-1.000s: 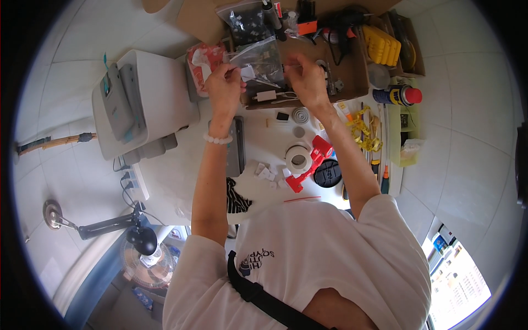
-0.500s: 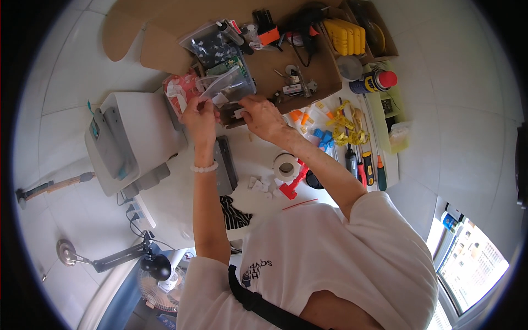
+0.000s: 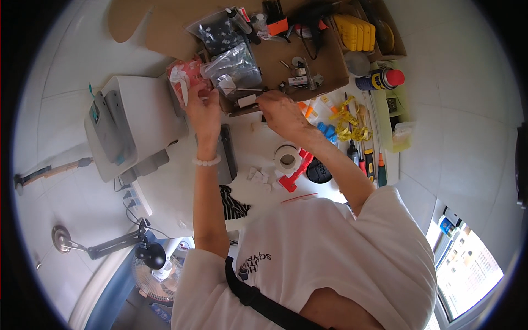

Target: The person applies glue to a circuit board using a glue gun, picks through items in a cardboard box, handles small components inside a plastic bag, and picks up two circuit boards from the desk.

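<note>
My left hand (image 3: 203, 114) is over the left edge of the cardboard box, beside a red and white plastic packet (image 3: 187, 77). Its thumb and fingers are apart, with nothing visible between them. A clear zip bag (image 3: 234, 67) lies in the box just beyond it. At the box's near wall, my right hand (image 3: 281, 113) has its fingers drawn together; whatever they hold, if anything, is hidden. Just left of those fingertips is a small white block (image 3: 247, 101). A thin rod (image 3: 247, 89) lies behind the block.
The cardboard box (image 3: 324, 85) holds a bag of small dark parts (image 3: 214, 36), a glue gun (image 3: 311, 23) and metal pieces. To the right are a spray can (image 3: 379, 79), a yellow tape measure (image 3: 347, 124) and screwdrivers (image 3: 381, 170). Nearer sits a tape roll (image 3: 287, 158).
The clear zip bag has left my left hand and now lies flatter in the box. My right hand has shifted right, away from the white block. The whole view has tilted slightly.
</note>
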### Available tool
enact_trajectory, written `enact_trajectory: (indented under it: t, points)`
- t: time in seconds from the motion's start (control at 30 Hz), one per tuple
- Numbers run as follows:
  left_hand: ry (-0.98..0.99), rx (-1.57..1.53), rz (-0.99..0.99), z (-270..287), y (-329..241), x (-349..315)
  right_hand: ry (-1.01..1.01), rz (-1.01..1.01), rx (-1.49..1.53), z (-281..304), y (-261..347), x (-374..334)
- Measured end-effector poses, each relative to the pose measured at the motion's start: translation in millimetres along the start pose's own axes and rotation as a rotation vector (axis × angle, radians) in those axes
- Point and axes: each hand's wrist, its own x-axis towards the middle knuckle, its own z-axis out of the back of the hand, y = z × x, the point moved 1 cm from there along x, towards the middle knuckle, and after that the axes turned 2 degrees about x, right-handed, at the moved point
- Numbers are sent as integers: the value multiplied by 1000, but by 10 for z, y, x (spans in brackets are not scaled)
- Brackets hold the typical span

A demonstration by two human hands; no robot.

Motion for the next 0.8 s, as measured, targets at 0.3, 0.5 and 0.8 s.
enact_trajectory:
  t: [0.3,0.5,0.8]
  points:
    - [-33,-18,-198,58,-353,-265,-381,42,91,377,-283,-179]
    - [134,88,-319,-92,-366,-149,-341,16,188,350,-284,106]
    - [365,411,-450,-301,-294,-175,-138,-87,494,146,-426,397]
